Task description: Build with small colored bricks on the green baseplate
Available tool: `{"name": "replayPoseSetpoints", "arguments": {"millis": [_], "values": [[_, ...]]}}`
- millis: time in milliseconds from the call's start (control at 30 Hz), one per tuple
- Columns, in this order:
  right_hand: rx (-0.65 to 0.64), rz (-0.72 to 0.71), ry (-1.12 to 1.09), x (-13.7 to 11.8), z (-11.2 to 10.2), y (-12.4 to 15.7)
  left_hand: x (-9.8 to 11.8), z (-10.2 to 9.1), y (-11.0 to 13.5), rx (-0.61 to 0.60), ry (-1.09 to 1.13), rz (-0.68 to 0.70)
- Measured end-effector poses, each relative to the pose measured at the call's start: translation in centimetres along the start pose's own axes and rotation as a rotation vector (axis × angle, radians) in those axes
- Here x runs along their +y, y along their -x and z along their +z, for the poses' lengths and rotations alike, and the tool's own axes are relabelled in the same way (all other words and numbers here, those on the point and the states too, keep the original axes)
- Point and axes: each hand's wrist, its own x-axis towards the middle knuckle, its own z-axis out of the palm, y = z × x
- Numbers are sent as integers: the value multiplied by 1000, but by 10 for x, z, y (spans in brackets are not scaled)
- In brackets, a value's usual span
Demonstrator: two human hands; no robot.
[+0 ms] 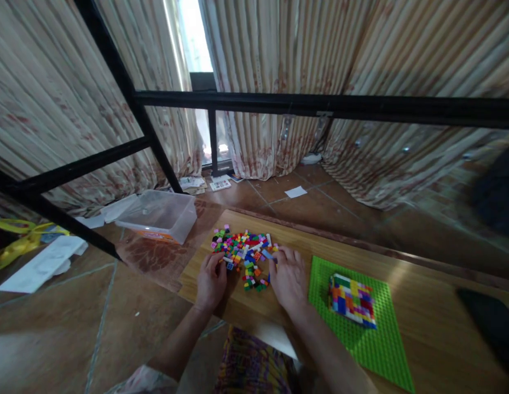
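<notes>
A pile of small, many-coloured toy building bricks is spread on the wooden table between my two hands. At its left edge is my left hand, fingers curled together; whatever they hold, if anything, is too small to make out. On the pile's right side, my right hand has its thumb and fingertips closed at the end of a long blue brick. Farther right, a block built of mixed-colour bricks sits on a green studded baseplate.
A clear plastic box with an orange label stands beyond the table's left end. The wooden table carries a dark flat object at the right. Black metal bars cross ahead, before curtains. Papers lie on the tiled floor.
</notes>
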Motion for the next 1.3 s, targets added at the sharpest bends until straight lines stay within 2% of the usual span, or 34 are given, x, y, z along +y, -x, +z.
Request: {"name": "replayPoseSetpoints", "arguments": {"millis": [167,233,300,367,467,600,767,900,1067,1300], "values": [[33,36,-258,16,-27,33,0,-5,-2,20,-43,35],[83,67,-349,33,-36,56,4,-8,0,42,-56,82],[161,157,-447,55,-43,82,14,-8,6,43,-49,146],[247,261,-471,80,-50,107,31,-5,15,15,-17,215],[275,356,-469,112,-64,134,68,8,31,-63,71,288],[290,475,-407,135,-82,150,118,37,48,-330,180,316],[386,578,-349,133,-86,150,158,67,54,-475,192,359],[444,468,-250,121,-77,139,175,81,58,-532,203,405],[439,324,-32,110,-64,126,178,93,67,-565,164,453],[375,331,118,102,-59,120,175,97,71,-602,97,499]]}}
